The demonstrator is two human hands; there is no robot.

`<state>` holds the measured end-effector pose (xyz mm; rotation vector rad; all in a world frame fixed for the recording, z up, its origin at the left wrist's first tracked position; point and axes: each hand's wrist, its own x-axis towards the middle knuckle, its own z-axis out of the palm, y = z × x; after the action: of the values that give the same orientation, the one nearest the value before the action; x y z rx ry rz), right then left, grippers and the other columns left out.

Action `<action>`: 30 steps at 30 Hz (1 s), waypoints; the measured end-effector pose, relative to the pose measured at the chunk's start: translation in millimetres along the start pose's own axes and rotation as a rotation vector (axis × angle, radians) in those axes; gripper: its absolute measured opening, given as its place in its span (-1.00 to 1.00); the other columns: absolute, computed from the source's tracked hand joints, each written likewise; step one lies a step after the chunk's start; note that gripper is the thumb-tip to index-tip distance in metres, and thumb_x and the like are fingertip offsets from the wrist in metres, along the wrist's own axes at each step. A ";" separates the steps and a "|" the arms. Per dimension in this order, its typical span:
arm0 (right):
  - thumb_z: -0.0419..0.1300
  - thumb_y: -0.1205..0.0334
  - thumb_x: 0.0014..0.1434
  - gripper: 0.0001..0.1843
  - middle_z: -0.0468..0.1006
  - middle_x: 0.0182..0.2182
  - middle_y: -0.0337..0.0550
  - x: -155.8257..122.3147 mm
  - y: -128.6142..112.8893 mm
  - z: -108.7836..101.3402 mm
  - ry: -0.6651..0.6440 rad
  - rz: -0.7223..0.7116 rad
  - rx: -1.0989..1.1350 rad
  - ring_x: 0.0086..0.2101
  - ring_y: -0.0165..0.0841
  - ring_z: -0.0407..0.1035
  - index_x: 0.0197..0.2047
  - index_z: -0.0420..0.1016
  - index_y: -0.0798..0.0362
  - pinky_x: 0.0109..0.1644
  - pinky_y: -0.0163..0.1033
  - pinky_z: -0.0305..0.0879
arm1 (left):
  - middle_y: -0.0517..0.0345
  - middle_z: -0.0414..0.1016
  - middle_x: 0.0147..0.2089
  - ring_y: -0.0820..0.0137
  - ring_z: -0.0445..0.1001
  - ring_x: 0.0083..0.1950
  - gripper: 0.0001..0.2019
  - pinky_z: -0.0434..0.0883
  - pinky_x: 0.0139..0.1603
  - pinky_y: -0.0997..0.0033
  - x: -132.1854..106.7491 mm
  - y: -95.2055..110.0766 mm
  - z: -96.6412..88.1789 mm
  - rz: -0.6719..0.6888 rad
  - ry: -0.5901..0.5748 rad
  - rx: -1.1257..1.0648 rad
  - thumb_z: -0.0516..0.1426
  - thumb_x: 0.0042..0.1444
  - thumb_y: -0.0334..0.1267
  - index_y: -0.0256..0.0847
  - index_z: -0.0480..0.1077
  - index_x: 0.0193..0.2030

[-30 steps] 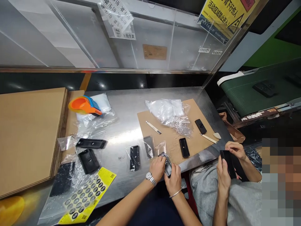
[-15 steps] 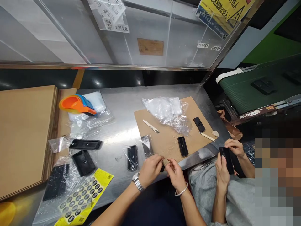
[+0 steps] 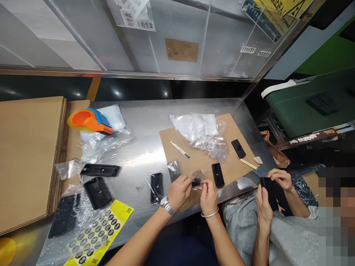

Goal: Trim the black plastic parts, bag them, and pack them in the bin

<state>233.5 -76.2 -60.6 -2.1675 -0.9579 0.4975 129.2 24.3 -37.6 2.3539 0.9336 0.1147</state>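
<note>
Between my hands is a small clear plastic bag [image 3: 197, 175] with a black part [image 3: 196, 182] in it, partly covered by my fingers. My left hand [image 3: 179, 194], with a metal watch on its wrist, pinches the left side. From the right, my right hand [image 3: 209, 197], wearing a bangle, grips the bag's edge between thumb and finger. Just left of them lie a black case in clear film [image 3: 156, 187] and a flat bagged dark piece [image 3: 173, 170]. An open black tray-like case [image 3: 217, 175] rests close to my right hand on the brown cardboard [image 3: 168, 139].
A crumpled pile of clear bags [image 3: 195, 131] and a pale slim tool [image 3: 180, 149] lie on the cardboard. Yellow sticker sheet [image 3: 122, 211], bagged black cases [image 3: 97, 193] and orange scoop [image 3: 83, 119] are left. At right, a co-worker's hands [image 3: 263, 207] hold a black case beside the green conveyor [image 3: 294, 118].
Both hands have moved slightly up and right, onto the cardboard's near edge. The clear bag with the black part now shows between them. The view has shifted a little.
</note>
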 end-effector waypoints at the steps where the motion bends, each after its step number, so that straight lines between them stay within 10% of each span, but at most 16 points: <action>1: -0.17 0.29 0.17 -0.79 0.50 -0.41 -0.11 5.4 4.0 5.8 0.004 -0.005 -0.007 -0.39 -0.34 0.42 -0.26 0.26 0.06 -0.32 -0.31 0.26 | 0.05 0.37 -0.32 0.36 0.34 -0.22 -0.67 0.26 -0.23 0.42 2.2 -3.3 2.4 0.013 -0.007 0.022 -0.16 0.18 -0.30 -0.15 0.35 -0.05; 11: -0.07 0.38 0.12 -0.75 0.45 -0.29 -0.06 12.9 49.9 26.7 0.050 -0.022 -0.116 -0.29 -0.32 0.36 -0.19 0.36 0.12 -0.23 -0.20 0.27 | -0.03 0.38 -0.41 0.25 0.37 -0.33 -0.74 0.27 -0.31 0.28 -7.1 -31.8 48.6 -0.067 -0.157 0.089 -0.08 0.05 -0.42 -0.23 0.43 -0.41; 19: 0.04 0.13 0.17 -0.68 0.34 -0.11 -0.05 35.5 68.0 -10.3 0.145 -0.038 -0.154 -0.17 -0.30 0.29 -0.05 0.28 0.11 -0.12 -0.09 0.28 | -0.03 0.39 -0.25 0.25 0.38 -0.21 -0.63 0.31 -0.19 0.25 -23.5 -17.6 44.7 -0.138 -0.067 -0.047 -0.10 0.12 -0.20 -0.22 0.26 0.04; 25: 0.10 0.14 0.06 -0.53 0.31 -0.16 0.02 -2.9 27.2 -8.7 0.049 -0.165 -0.084 -0.10 -0.17 0.22 0.04 0.19 0.09 -0.04 0.01 0.21 | -0.09 0.31 0.03 0.35 0.37 -0.08 -0.42 0.35 -0.10 0.34 -18.8 -1.8 28.1 -0.307 0.086 -0.949 -0.02 0.08 -0.07 -0.28 0.00 0.21; 30: 0.12 0.25 0.05 -0.50 0.27 -0.11 0.02 -31.9 -22.0 -10.0 -0.063 -0.267 0.119 -0.06 -0.19 0.21 0.07 0.12 0.04 -0.02 -0.05 0.24 | -0.09 0.22 0.16 0.20 0.21 0.14 -0.35 0.18 0.14 0.21 -25.6 9.7 -3.4 -0.136 0.077 -1.450 0.10 -0.01 -0.04 -0.25 0.06 0.20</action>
<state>207.8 -94.3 -35.7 -1.8929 -1.2003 0.4821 114.8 3.8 -26.0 0.9429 0.6412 0.5952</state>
